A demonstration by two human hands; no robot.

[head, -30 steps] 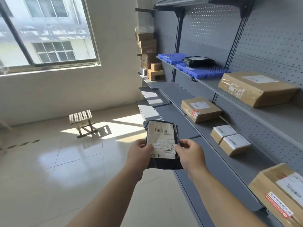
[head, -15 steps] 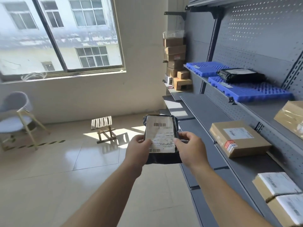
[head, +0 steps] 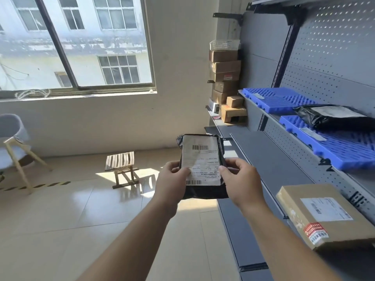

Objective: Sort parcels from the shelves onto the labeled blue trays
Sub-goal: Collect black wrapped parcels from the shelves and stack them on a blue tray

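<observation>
Black parcel (head: 203, 163) gripped between left hand (head: 172, 179), right hand (head: 240, 179).

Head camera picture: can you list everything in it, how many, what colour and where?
Held parcel: one, black with white label, middle, in both hands.
Far tray and near tray: two, blue, upper shelf at right.
Black parcel: one, black, on the near tray.
Brown box: one, brown, shelf below the trays.
Stacked boxes: several, brown, far end of shelves.
Basket: one, white, atop the stack.
Shelves: grey, right side.
Stool: one, wooden, on the floor.
Chair: one, grey, wooden legs, left edge.
Window: one, dark frame, back wall.
Hands: two; left hand and right hand grip the parcel's sides.
</observation>
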